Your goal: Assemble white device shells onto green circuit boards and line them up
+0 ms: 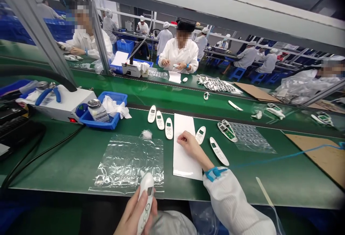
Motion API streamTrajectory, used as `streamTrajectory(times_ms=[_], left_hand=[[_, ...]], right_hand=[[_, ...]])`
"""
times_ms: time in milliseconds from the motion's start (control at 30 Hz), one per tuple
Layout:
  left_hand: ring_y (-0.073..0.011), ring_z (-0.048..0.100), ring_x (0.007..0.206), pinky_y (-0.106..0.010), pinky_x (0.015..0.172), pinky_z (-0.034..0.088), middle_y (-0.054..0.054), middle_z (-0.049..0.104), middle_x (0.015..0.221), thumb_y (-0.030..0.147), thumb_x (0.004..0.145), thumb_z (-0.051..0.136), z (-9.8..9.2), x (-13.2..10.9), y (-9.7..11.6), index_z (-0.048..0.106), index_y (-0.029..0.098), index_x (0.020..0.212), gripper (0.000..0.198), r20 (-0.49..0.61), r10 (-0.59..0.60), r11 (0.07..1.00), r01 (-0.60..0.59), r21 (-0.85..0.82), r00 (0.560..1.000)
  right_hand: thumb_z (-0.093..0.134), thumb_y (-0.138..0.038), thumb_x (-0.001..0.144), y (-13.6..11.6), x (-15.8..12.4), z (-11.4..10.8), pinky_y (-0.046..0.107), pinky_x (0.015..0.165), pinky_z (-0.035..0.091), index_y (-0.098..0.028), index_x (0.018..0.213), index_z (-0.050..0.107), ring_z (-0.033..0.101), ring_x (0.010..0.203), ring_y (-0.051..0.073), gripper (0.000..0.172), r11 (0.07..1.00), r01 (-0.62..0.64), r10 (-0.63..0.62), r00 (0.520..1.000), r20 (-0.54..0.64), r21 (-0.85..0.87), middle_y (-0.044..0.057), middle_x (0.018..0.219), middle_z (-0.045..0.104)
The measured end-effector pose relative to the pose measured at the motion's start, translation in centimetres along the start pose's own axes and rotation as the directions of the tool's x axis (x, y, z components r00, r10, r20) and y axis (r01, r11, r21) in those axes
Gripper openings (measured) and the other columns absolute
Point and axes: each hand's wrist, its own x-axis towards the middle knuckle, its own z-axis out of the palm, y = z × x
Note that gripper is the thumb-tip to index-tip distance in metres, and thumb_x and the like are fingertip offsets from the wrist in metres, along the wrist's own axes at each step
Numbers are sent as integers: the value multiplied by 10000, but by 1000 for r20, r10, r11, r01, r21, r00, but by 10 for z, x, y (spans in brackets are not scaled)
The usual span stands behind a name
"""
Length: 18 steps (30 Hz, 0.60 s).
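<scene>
Holding one white handset point(146, 209) in the left hand point(132, 211), just off the near edge of the green tabletop point(67, 172). Handset: long, smooth, rounded at the top, small dark display window, round button lower down, tilted, top end pointing away.

Counts, near side: three white covers point(169, 129) in a row left of one white paper sheet point(185, 165); one more cover point(201, 134) just beyond the right hand point(192, 145); one longer shell point(219, 152) to its right; one opened unit point(229, 132) showing green board. Two clear bubble bags, one at left point(129, 163), one at right point(249, 138).

Left grip: wrapped round the handset, thumb on its side. Right arm reaches forward, blue strap point(214, 173) at the wrist, hand over the paper, fingers curled. Right grip: narrow, thumb and forefinger together; can't tell if anything's pinched or whether it touches the sheet.
</scene>
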Motion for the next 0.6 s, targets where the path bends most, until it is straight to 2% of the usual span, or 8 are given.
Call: streamTrajectory(times_ms=[67, 167, 233, 300, 400, 467, 533, 600], left_hand=[[-107, 440, 530, -224, 504, 403, -57, 620, 818, 669, 777, 621, -2, 2, 2, 612, 169, 1091, 590, -21, 82, 997, -82, 4, 996], [-137, 492, 591, -237, 538, 439, -56, 606, 811, 656, 774, 634, -6, 6, 4, 614, 159, 1065, 576, -66, 151, 988, -152, -9, 986], [-128, 462, 546, -229, 477, 400, -44, 595, 770, 680, 780, 604, -10, 11, 4, 601, 163, 1072, 593, -60, 166, 985, -168, -29, 984], [-114, 420, 486, -223, 432, 348, -34, 574, 681, 707, 797, 549, -12, 14, 4, 617, 153, 1004, 595, -41, 163, 986, -164, -29, 986], [-97, 401, 451, -222, 430, 332, -49, 567, 628, 713, 830, 479, -13, 15, 5, 634, 132, 817, 601, -32, 159, 987, -160, -34, 987], [-84, 404, 455, -215, 425, 326, -67, 606, 720, 688, 843, 487, -10, 12, 7, 636, 130, 830, 578, -34, 166, 982, -168, -89, 986], [-84, 418, 462, -210, 419, 329, -55, 619, 792, 660, 845, 517, -6, 10, 10, 631, 147, 967, 539, -32, 163, 974, -166, -156, 986], [-99, 445, 476, -213, 428, 352, -37, 614, 759, 659, 836, 537, -3, 9, 12, 617, 152, 1027, 547, -34, 159, 968, -163, -193, 987]], right_hand=[[499, -142, 815, -5, -4, 5, 338, 700, 414, -193, 728, 535, 521, 762, 202, 107, 997, 27, -30, 999, -35, -68, 45, 788, 566], [379, -108, 876, -10, -14, 16, 349, 684, 389, -196, 764, 506, 493, 743, 216, 192, 941, 133, -176, 978, -113, -313, 69, 790, 540], [324, -101, 903, -10, -20, 21, 331, 631, 372, -197, 795, 490, 489, 707, 213, 220, 880, 168, -254, 957, -141, -445, 75, 787, 529], [315, -124, 918, -7, -22, 22, 314, 581, 352, -199, 822, 474, 486, 667, 204, 201, 878, 155, -256, 951, -172, -454, 72, 797, 524], [328, -190, 932, -12, -22, 16, 312, 592, 371, -209, 817, 444, 497, 672, 196, 164, 949, 130, -203, 948, -243, -287, 61, 809, 518], [365, -250, 934, -29, -26, 11, 311, 616, 396, -214, 798, 438, 497, 667, 182, 159, 991, 117, -131, 959, -251, -70, 36, 771, 506], [422, -312, 929, -58, -37, 9, 289, 585, 403, -213, 789, 454, 479, 605, 154, 175, 977, 62, -30, 987, -160, 205, -4, 699, 479], [478, -353, 918, -95, -52, 10, 260, 533, 394, -209, 782, 475, 457, 543, 127, 198, 893, -44, 31, 999, 37, 448, -37, 637, 454]])
